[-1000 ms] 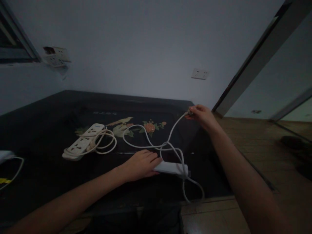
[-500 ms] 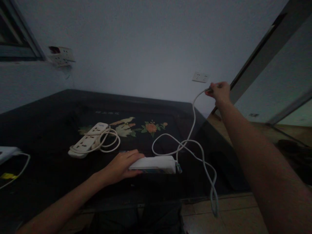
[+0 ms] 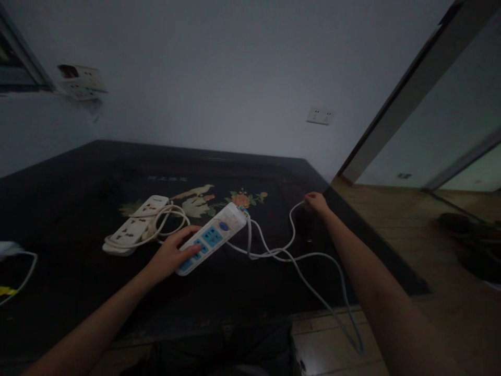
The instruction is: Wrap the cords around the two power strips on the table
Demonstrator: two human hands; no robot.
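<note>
My left hand (image 3: 172, 254) is closed around the lower end of a white power strip (image 3: 213, 237) with blue sockets and a blue switch. The strip is tilted, sockets facing up, its far end pointing to the back right. From that end a white power cord (image 3: 267, 254) runs in loose loops over the dark table, and one loop hangs past the front edge. My right hand (image 3: 315, 201) pinches the cord near its free end, low over the table's right side; the fingers hide the tip. Left of my left hand lies another white power strip (image 3: 135, 230), its cord coiled on top.
The black table (image 3: 219, 297) has a painted bird and flowers. A white device with a cable (image 3: 29, 266) sits at the left edge. A wall socket (image 3: 320, 115) is behind the table; more sockets (image 3: 84, 81) are at upper left. Wooden floor (image 3: 376, 219) lies right.
My right hand has come down from near the wall socket to the tabletop with the cord end. My left hand has turned the power strip so its blue sockets face up.
</note>
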